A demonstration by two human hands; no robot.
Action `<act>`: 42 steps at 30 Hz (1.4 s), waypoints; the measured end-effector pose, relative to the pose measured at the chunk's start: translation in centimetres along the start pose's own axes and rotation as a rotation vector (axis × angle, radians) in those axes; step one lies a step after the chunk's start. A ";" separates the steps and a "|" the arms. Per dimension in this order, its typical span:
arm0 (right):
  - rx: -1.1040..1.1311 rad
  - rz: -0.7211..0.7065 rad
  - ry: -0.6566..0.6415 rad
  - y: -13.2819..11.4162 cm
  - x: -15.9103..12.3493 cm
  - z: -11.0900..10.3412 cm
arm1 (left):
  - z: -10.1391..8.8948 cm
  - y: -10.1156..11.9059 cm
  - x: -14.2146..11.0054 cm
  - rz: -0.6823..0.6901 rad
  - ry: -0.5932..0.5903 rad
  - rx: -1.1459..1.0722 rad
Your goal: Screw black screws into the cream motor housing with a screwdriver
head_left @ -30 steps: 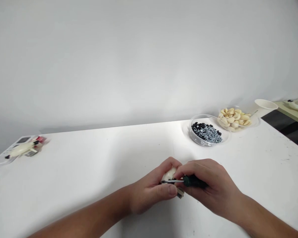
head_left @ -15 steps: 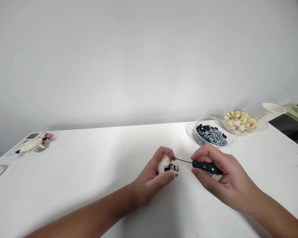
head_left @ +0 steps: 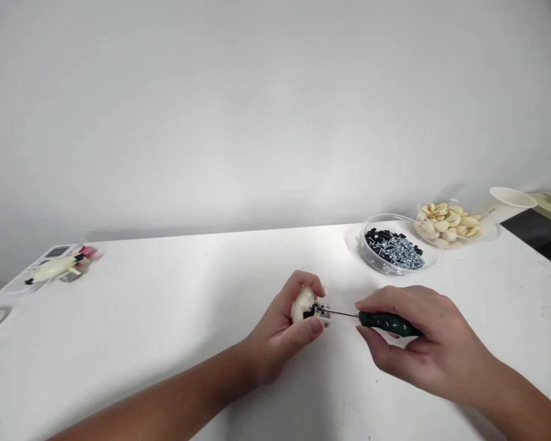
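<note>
Between the thumb and fingers of my left hand is a small rounded cream plastic piece with black and metal parts at its right end. My right hand is closed around the dark green handle of a screwdriver. Its thin shaft points left, and the tip reaches the metal parts of the cream piece. Whether the tip sits in a screw is too small to tell. Both hands are above the white table, in front of the clear bowl of screws.
Black bits and silver screws fill the clear bowl. Behind it stands a tub of cream plastic pieces and a white cup. At the far left, a cream item with black ends lies on a white device with a small screen.
The screwdriver tip has moved down from near my left fingertips onto the metal parts of the cream piece. My right hand has shifted slightly right and down; my left hand stays almost still.
</note>
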State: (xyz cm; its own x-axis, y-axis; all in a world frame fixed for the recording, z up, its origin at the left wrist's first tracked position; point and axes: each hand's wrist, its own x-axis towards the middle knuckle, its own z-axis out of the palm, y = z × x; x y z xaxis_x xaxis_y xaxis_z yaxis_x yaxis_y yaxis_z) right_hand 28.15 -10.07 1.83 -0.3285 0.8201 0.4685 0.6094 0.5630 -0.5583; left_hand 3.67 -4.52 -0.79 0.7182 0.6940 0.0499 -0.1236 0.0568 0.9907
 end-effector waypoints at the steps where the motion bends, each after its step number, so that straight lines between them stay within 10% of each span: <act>1: -0.005 -0.011 0.010 0.0 0.0 0.1 | 0.0 0.0 0.0 -0.003 0.004 -0.006; 27: -0.074 -0.194 -0.007 0.9 0.1 -0.1 | -0.1 -0.5 -0.1 -0.033 0.041 -0.052; 42: 0.215 0.176 -0.123 -0.2 0.8 0.0 | -0.4 -0.9 -0.1 -0.067 0.056 -0.080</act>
State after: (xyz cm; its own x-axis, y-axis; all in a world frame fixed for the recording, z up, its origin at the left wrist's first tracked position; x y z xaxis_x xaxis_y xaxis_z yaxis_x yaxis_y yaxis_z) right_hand 27.73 -9.55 2.34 -0.3241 0.9058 0.2729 0.5020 0.4092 -0.7619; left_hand 3.42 -4.41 -1.76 0.6878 0.7255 -0.0254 -0.1324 0.1598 0.9782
